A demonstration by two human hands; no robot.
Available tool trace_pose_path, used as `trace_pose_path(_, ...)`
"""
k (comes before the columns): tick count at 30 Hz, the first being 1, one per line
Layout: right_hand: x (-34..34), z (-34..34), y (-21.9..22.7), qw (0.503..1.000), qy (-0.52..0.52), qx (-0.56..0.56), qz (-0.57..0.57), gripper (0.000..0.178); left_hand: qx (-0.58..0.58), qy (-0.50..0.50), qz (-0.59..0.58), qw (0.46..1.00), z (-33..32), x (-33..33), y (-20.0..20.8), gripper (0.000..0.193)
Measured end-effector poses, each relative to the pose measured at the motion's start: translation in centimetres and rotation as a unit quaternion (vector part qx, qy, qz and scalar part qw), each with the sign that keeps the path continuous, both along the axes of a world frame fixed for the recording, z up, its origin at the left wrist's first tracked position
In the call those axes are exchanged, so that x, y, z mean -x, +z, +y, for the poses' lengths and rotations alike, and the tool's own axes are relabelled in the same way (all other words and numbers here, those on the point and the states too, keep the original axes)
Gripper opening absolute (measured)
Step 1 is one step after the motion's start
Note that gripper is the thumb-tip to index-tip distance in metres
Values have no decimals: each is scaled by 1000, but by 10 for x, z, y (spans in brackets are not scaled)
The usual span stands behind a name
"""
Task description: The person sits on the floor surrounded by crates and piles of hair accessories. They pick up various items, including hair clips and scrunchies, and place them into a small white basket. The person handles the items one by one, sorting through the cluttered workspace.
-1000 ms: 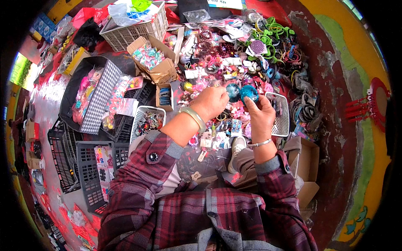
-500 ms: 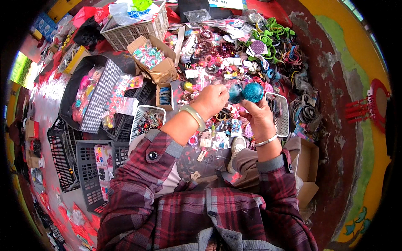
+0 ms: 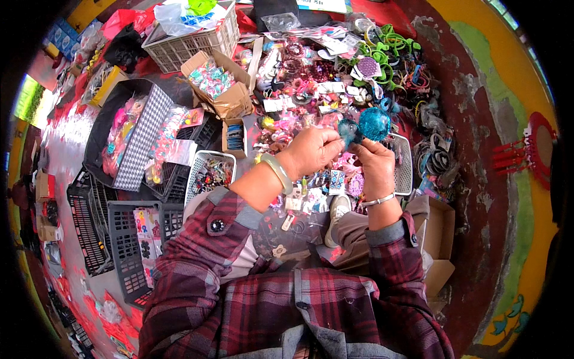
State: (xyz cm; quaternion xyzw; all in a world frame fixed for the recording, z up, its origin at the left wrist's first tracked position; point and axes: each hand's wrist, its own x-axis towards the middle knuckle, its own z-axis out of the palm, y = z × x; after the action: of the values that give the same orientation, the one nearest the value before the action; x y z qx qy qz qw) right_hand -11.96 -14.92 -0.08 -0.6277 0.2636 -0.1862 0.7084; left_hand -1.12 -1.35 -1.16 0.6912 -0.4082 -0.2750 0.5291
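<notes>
Black crates [image 3: 122, 239]: at the far left, dark plastic baskets stand on the red floor [image 3: 66, 149]; one holds small packets with coloured pieces.
Black tray [image 3: 128, 134]: behind the crates, it holds pink hair things in clear bags.
Grey basket [image 3: 191, 42]: at the top left, it holds a white bag and a green thing.
Cardboard box [image 3: 224, 90]: open, with pastel hair ties inside.
White basket [image 3: 209, 170]: just left of the left forearm, with small dark and coloured pieces inside.
Left hand [image 3: 311, 149]: the fingers are closed on the smaller teal pompom [image 3: 347, 128], which is raised over the goods.
Right hand [image 3: 373, 164]: the fingers grip the base of the bigger teal glitter ball [image 3: 375, 124], just beside the pompom.
In the way: both hands cover part of the heap of hair clips [image 3: 305, 90] and a white mesh basket [image 3: 405, 167].
Change: half a second ago the two teal balls were a little lower and closer to the wrist; the hands are now slightly higher.
Green hoops [image 3: 397, 45]: at the top right, on the heap.
Black hair bands [image 3: 439, 158]: right of the mesh basket.
Brown box [image 3: 439, 239]: by the right elbow; its content is hidden.
</notes>
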Motion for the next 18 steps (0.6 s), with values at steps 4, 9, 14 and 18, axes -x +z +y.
trace_pose_path(4, 3, -6, 8, 999, 23, 48, -8, 6, 119, 106, -51, 986, 10, -5, 22, 22)
trace_pose_path(9, 11, -17, 11, 990, 72, 118, 3, 10, 63, -27, 57, 996, 22, -29, 32, 27)
trace_pose_path(14, 10, -18, 10, 986, 162, 42, 22, 9, 63, -133, 295, 944, 20, -32, 18, 29)
trace_pose_path(18, 8, -19, 12, 981, 193, 17, 11, 8, 84, -105, 323, 937, 16, -26, 12, 27)
